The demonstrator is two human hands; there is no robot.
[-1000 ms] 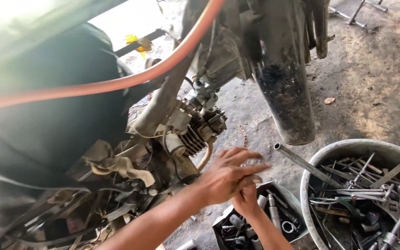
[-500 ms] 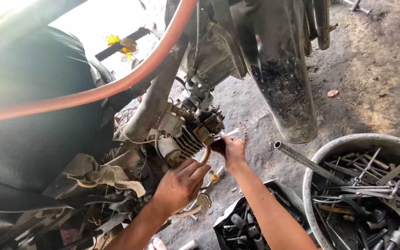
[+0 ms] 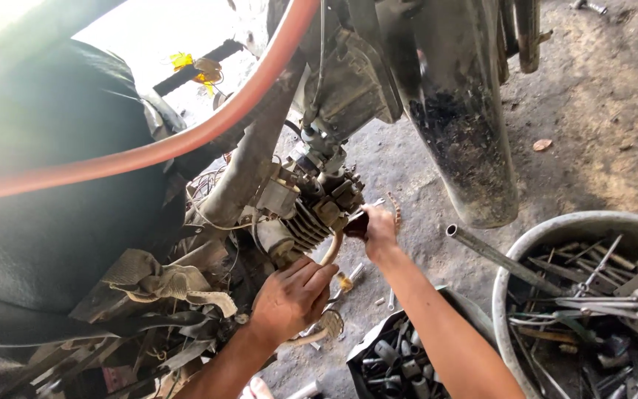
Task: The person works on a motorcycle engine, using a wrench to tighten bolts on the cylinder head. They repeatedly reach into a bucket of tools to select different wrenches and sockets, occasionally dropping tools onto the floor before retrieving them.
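A small finned motorcycle engine [image 3: 311,214] sits under the frame tube [image 3: 249,159]. My right hand [image 3: 379,230] is at the engine's right side, closed on a dark-handled tool [image 3: 356,224] pressed against the cylinder. My left hand [image 3: 293,295] is lower, just below the engine. Its fingers curl around a tan curved tube [image 3: 331,250] that runs from the cylinder down past the hand. The tool's tip is hidden against the engine.
The black seat [image 3: 46,192] and an orange-red hose [image 3: 186,140] fill the left. A dirty mudguard [image 3: 459,125] hangs at centre right. A grey tub [image 3: 555,229] holds several wrenches and a pipe [image 3: 489,251]. A black tray of sockets [image 3: 393,362] lies by my right forearm.
Both hands left the socket tray. My right hand rose to the engine with the dark tool; my left hand moved left and down to the tan tube under the engine.
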